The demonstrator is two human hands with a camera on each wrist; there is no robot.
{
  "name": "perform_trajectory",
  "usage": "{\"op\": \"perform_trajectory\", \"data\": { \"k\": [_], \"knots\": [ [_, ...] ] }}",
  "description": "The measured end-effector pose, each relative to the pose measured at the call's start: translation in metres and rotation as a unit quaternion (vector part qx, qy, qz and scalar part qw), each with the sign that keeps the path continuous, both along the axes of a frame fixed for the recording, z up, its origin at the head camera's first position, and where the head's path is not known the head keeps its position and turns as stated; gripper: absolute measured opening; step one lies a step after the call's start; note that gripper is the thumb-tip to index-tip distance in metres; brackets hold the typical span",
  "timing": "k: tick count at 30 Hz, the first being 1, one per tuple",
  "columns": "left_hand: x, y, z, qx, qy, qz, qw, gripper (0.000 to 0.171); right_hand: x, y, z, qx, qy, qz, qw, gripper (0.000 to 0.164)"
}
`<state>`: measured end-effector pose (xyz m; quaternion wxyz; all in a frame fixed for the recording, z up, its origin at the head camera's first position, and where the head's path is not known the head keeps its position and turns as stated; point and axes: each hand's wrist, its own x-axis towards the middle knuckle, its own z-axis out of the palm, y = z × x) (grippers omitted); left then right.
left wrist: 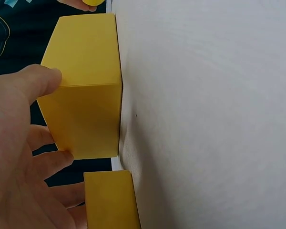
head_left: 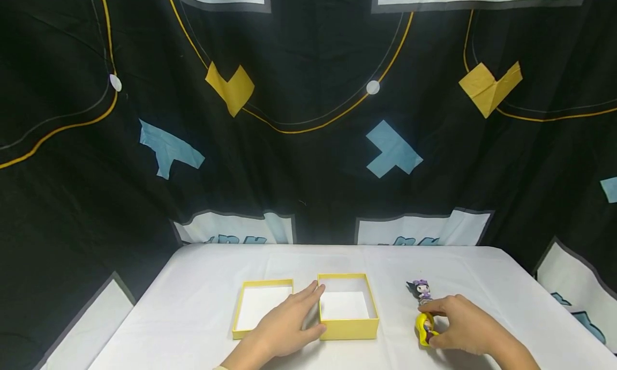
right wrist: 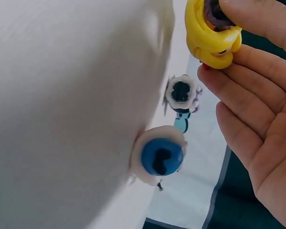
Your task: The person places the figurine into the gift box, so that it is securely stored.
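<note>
The left hand [head_left: 287,324], fingers loosely spread, touched the yellow box [head_left: 352,330] midway across the tabletop [head_left: 168,311], apparently steadying it, while the right hand [head_left: 465,325], nearer the right edge, pinched a yellow figurine [head_left: 421,327] between thumb and fingers, seemingly for control.

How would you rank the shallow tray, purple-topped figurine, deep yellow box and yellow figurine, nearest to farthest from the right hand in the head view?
1. Yellow figurine: pinched in the right hand.
2. Purple-topped figurine: just beyond it.
3. Deep yellow box: to the left.
4. Shallow tray: farther left.
</note>
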<state>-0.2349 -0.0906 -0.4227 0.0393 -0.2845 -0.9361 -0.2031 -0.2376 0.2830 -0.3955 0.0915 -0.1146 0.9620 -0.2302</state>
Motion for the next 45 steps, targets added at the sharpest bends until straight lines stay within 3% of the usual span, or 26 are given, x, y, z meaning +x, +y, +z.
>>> {"op": "perform_trajectory", "data": {
  "k": [7, 19, 29, 37, 45],
  "knots": [
    [0.001, -0.003, 0.000, 0.006, -0.009, -0.003, 0.9999, 0.075, 0.000, -0.004, 0.008, -0.002, 0.036, 0.049, 0.998, 0.059],
    [0.000, -0.003, -0.003, 0.008, 0.002, -0.011, 0.9999, 0.074, -0.004, -0.029, 0.029, 0.010, 0.105, 0.068, 0.992, 0.056],
    [0.000, -0.002, 0.000, 0.004, 0.007, -0.006, 0.9999, 0.074, -0.011, -0.050, 0.039, 0.015, 0.133, 0.066, 0.989, 0.051],
    [0.001, -0.002, -0.003, 0.010, 0.011, -0.011, 0.9998, 0.074, -0.014, -0.067, 0.042, 0.017, 0.147, 0.096, 0.984, 0.046],
    [0.001, 0.000, -0.004, 0.008, 0.017, -0.011, 0.9998, 0.074, -0.016, -0.085, 0.045, 0.007, 0.183, 0.160, 0.970, 0.032]
  ]
}}
